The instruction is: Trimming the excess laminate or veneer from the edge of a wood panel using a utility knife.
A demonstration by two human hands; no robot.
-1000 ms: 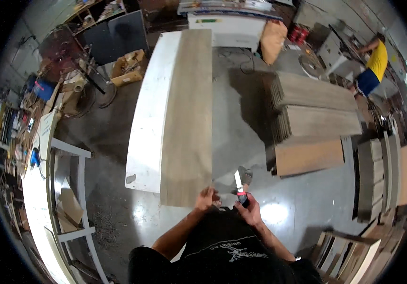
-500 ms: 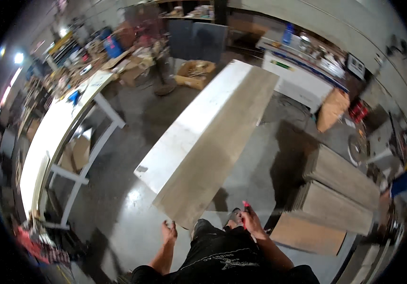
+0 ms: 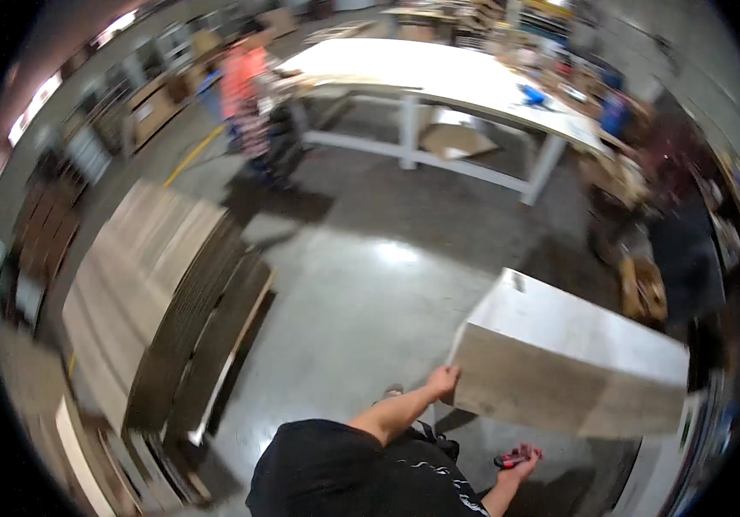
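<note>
A wood-grain board [image 3: 551, 388] lies along the near side of a long white-topped surface [image 3: 577, 319]. My left hand [image 3: 444, 381] reaches across to the board's left end, with its fingers closed at the edge there. On the right, below the board's near edge, my right hand [image 3: 522, 465] is wrapped round a small red-and-black hand tool [image 3: 508, 461]; its exact kind is too small and blurred to tell.
At left stands a thick stack of wood-grain boards [image 3: 142, 284], with more panels leaning beside it. A long white worktable [image 3: 404, 65] spans the far side. Next to its left end stands a person in an orange top [image 3: 245, 82]. A cardboard box [image 3: 642, 289] sits at far right.
My view has swung left, bringing the board stack and the person into sight. My left hand, open by the board's near corner before, now grips its end. The red tool stays in my right hand.
</note>
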